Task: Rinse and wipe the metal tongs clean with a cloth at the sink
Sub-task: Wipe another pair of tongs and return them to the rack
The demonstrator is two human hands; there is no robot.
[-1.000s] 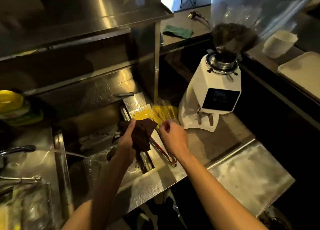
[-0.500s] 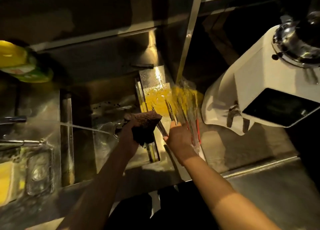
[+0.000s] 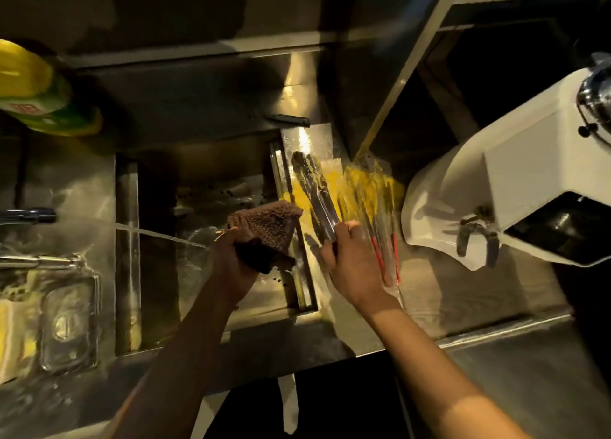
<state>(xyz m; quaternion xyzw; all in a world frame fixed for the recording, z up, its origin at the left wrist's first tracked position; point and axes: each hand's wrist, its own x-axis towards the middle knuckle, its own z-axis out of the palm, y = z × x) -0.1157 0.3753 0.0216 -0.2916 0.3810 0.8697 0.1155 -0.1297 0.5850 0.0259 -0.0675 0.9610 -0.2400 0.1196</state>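
Observation:
My right hand (image 3: 352, 258) grips the metal tongs (image 3: 314, 189) near their handle end, tips pointing away over the counter just right of the sink (image 3: 158, 306). A dark brown cloth (image 3: 269, 227) is bunched in my left hand (image 3: 231, 256), held over the sink's right side, a little left of the tongs and apart from them. Water streams from the tap (image 3: 28, 215) at the left into the basin.
More tongs with red handles (image 3: 385, 256) lie in clear wrap on a yellow cloth (image 3: 373, 187) right of my hand. A white coffee grinder (image 3: 515, 187) stands at the right. Yellow-green bottles (image 3: 36, 98) sit at the far left, a clear container (image 3: 69, 326) beside the sink.
The view has tilted down and closer. My right hand has lifted the metal tongs off the yellow cloth, tips now pointing away. The left hand still holds the cloth over the sink.

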